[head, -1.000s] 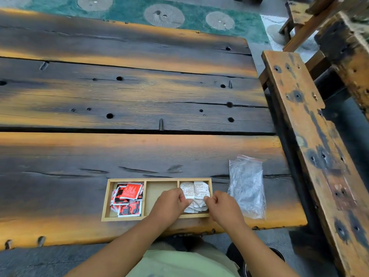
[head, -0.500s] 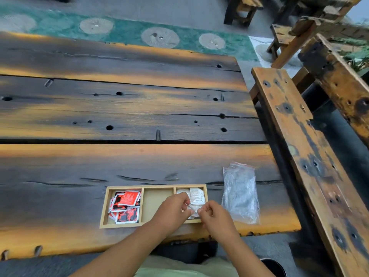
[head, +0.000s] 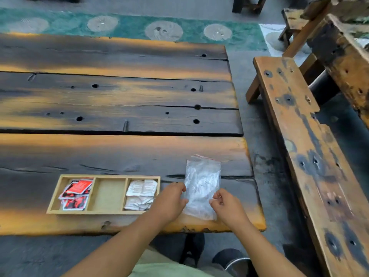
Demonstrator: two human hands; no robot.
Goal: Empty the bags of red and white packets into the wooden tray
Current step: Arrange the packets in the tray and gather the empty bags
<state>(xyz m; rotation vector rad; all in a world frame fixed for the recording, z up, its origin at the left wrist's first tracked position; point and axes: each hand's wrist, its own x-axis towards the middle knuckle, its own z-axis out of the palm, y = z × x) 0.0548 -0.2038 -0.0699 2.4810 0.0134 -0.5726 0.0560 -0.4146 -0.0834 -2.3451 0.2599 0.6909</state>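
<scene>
A wooden tray (head: pixel 103 212) with three compartments lies near the table's front edge. Red packets (head: pixel 79 186) fill its left compartment and white packets (head: pixel 141 188) its right one. The middle compartment holds nothing. To the right of the tray, a crumpled clear plastic bag (head: pixel 201 182) with a red zip strip lies flat on the table. My left hand (head: pixel 169 200) pinches the bag's left edge. My right hand (head: pixel 227 206) has its fingers curled on the bag's lower right edge.
The dark, orange-streaked plank table (head: pixel 119 96) stretches far back and to the left. A worn wooden bench (head: pixel 299 136) runs along its right side across a narrow gap. The table's front edge lies just below the tray and bag.
Both hands have left the white packets in the tray's right compartment and moved right onto the plastic bag. The view has shifted so the tray sits further left.
</scene>
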